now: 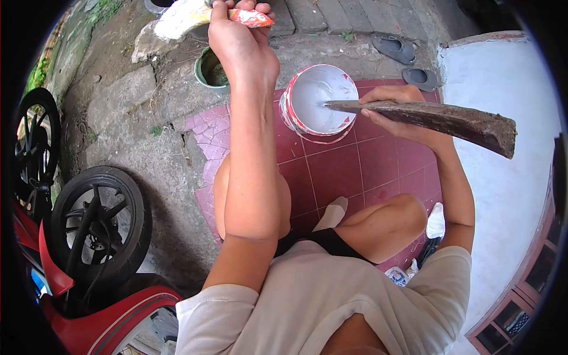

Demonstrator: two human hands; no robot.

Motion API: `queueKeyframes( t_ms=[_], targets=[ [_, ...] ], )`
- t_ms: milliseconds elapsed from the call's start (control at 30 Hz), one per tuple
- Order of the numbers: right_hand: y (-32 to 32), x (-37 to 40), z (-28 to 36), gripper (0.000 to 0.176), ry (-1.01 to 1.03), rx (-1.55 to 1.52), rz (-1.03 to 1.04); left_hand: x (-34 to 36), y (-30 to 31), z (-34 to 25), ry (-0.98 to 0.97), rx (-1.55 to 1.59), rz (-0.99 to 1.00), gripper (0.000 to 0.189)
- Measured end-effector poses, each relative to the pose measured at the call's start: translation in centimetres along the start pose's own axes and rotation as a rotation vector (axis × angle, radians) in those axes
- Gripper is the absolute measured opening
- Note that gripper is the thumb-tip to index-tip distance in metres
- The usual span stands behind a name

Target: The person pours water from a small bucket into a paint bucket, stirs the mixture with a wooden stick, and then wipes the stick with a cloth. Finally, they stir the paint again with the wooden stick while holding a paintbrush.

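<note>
My left hand (239, 38) is stretched out far ahead and is closed on a white sack with an orange-red printed edge (183, 16). My right hand (393, 109) grips a long, dark, rough wooden stick (438, 121). The stick's tip dips into a white paint bucket (319, 100) full of white paint. The bucket stands on red floor tiles (343, 171) in front of my bent knees.
A small green pot (210, 70) sits just left of the bucket by the cracked tile edge. Two dark sandals (408, 59) lie beyond. A white wall (503, 177) runs along the right. A red motorbike with black wheels (94, 225) is parked at the left.
</note>
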State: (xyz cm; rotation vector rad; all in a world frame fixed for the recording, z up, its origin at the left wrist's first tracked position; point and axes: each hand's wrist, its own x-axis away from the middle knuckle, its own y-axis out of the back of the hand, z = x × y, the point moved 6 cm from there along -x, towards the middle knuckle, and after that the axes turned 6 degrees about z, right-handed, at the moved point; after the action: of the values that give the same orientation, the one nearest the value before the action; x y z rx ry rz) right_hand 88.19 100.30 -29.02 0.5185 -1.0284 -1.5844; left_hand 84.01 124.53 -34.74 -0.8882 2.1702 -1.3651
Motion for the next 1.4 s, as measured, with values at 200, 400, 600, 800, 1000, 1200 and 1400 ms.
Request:
queueKeyframes(
  t_ms=[200, 400, 600, 800, 1000, 1200, 1400],
  targets=[
    [-0.6, -0.9, 1.4, 0.013, -0.047, -0.097, 0.038, 0.2, -0.1, -0.2, -0.007, -0.002, -0.001, 0.018],
    [-2.1, -3.2, 0.1, 0.016, 0.006, -0.161, -0.05, 0.3, -0.4, -0.4, 0.003, 0.0, 0.007, 0.018],
    [0.3, -4.0, -1.1, 0.016, -0.02, -0.147, -0.139, 0.5, -0.7, -0.6, 0.0, 0.006, 0.013, 0.017],
    [3.7, 0.1, -2.3, 0.019, -0.346, -0.141, -0.218, 1.4, -1.3, -0.9, -0.014, -0.046, -0.131, 0.017],
    [7.2, 6.8, -2.7, 0.021, -0.339, -0.141, -0.443, 1.1, -1.0, -0.7, -0.013, -0.059, -0.129, 0.019],
    [8.4, 10.8, -2.4, 0.022, -0.403, -0.164, -0.488, 0.9, -0.8, 0.3, 0.016, -0.02, -0.052, 0.018],
    [9.0, 13.9, -2.9, 0.021, -0.451, -0.175, -0.545, 1.6, -1.8, 0.5, 0.01, -0.061, -0.108, 0.017]
  ],
)
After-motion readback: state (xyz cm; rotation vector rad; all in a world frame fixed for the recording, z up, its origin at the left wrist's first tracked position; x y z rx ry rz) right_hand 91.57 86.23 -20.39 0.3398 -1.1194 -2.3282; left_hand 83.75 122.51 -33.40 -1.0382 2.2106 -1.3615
